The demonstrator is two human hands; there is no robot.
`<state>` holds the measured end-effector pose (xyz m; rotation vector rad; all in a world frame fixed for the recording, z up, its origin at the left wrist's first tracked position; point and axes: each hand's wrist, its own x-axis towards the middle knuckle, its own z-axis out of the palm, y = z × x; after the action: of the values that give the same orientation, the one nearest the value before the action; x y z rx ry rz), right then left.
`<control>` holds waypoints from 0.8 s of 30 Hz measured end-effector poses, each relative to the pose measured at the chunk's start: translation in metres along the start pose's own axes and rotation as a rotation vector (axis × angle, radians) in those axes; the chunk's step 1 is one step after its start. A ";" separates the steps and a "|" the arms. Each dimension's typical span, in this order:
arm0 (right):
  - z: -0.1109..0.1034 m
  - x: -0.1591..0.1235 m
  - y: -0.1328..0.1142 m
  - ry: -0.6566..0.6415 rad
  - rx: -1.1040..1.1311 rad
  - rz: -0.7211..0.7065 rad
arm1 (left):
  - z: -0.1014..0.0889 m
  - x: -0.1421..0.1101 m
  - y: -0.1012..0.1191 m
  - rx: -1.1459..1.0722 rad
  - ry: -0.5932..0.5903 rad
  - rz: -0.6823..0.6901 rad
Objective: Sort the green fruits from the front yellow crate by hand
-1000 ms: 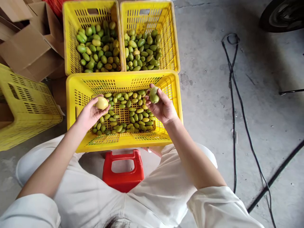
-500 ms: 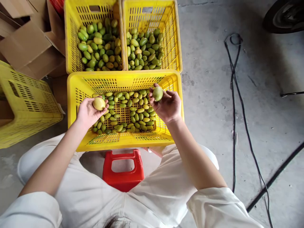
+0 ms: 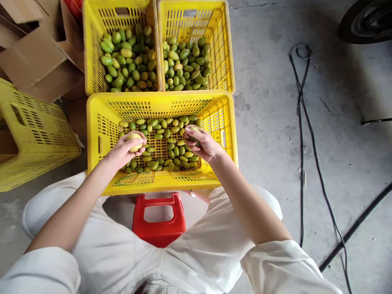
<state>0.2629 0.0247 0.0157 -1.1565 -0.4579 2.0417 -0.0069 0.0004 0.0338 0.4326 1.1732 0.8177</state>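
two fruits (image 3: 134,136) sit clasped between curled fingers (image 3: 196,134)

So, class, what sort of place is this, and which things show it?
Probably a garage or storeroom: a bare concrete floor, slotted yellow plastic crates holding oval green-and-yellow fruits, and a tyred wheel at the edge.

The grey floor (image 3: 263,143) bears a looped black cable (image 3: 300,97) and a small pale scrap (image 3: 304,179).
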 end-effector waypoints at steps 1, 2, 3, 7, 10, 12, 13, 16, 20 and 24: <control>0.001 0.001 0.004 0.000 -0.047 0.033 | 0.000 0.001 -0.003 0.010 0.002 -0.013; 0.002 0.002 0.007 0.010 -0.079 0.055 | 0.001 0.002 -0.005 0.019 0.006 -0.025; 0.003 0.003 0.008 0.028 -0.090 0.062 | 0.001 0.002 -0.006 0.022 0.010 -0.033; 0.003 0.005 0.000 0.112 0.035 -0.022 | 0.007 0.002 0.003 -0.084 0.068 -0.051; 0.001 0.003 -0.015 0.154 0.127 -0.114 | 0.010 0.000 0.016 -0.198 0.156 -0.069; 0.000 0.001 -0.023 0.170 0.141 -0.158 | 0.009 0.000 0.020 -0.212 0.158 -0.043; -0.001 0.000 -0.025 0.173 0.137 -0.177 | 0.008 0.000 0.020 -0.203 0.144 -0.021; -0.004 0.000 -0.023 0.154 0.123 -0.202 | 0.002 0.002 0.017 -0.173 0.122 0.033; -0.005 0.004 -0.004 0.097 0.014 -0.055 | -0.002 0.005 0.007 -0.147 0.122 0.014; 0.003 0.003 0.017 0.034 -0.249 0.157 | 0.002 0.004 -0.009 0.041 0.113 -0.118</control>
<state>0.2520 0.0159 0.0055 -1.4122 -0.6365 2.1393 -0.0015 -0.0022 0.0264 0.3503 1.3096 0.7243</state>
